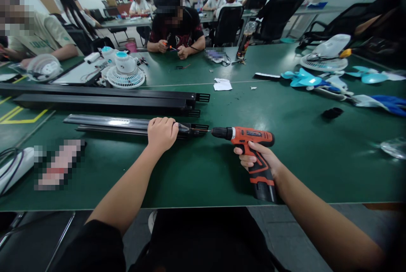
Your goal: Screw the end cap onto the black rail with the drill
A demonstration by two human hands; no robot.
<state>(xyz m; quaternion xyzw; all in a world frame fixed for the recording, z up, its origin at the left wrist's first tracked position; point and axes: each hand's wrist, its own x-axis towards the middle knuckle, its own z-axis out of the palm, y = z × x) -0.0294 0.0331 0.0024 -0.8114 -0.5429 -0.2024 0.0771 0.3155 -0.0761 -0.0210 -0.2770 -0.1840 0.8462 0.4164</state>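
Observation:
My right hand (253,155) is wrapped round the grip of an orange and black cordless drill (253,136), which points left. The drill's bit reaches to the slotted right end of a long black bar-shaped housing (108,120); whether the tip touches a screw is too small to tell. Over the right part of this housing lies my left hand (163,134), its fingers closed round it and pressing it on the green table. Just behind it are more long black housings (104,102) with slotted ends, lying parallel.
White fan parts (125,71) sit at the back left, another fan (330,54) at the back right. Blue fan blades (304,78), paper scraps (222,84) and a small black piece (332,113) lie on the table (196,179). Opposite, a person (177,26) holds a screwdriver.

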